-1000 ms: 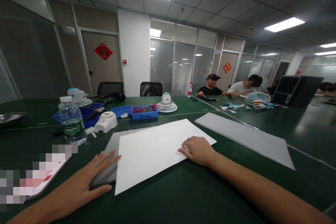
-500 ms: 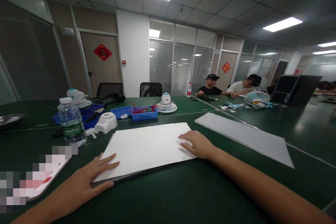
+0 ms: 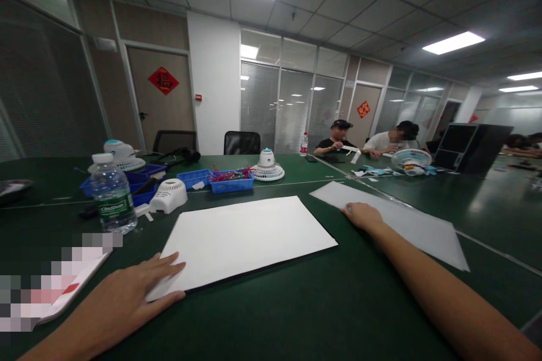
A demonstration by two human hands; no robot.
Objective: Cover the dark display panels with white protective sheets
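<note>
A white sheet (image 3: 245, 240) lies on the green table in front of me, with a dark edge showing beneath it. My left hand (image 3: 148, 287) rests on its near left corner, fingers spread and thumb along the front edge. To the right, my right hand (image 3: 363, 215) is at the near edge of a translucent whitish sheet (image 3: 419, 225). Its fingers are bent together at that edge; their tips are partly hidden, so what they grip is not clear.
A water bottle (image 3: 113, 194), a white plastic housing (image 3: 169, 196) and a blue tray of red wires (image 3: 231, 183) stand at the left and centre. A white fan part (image 3: 267, 166) is behind. Two people sit across the table near a black box (image 3: 470, 146).
My right hand has left the white sheet and moved right to the translucent sheet. My left hand stays on the corner. Across the table, a person now holds up a white piece.
</note>
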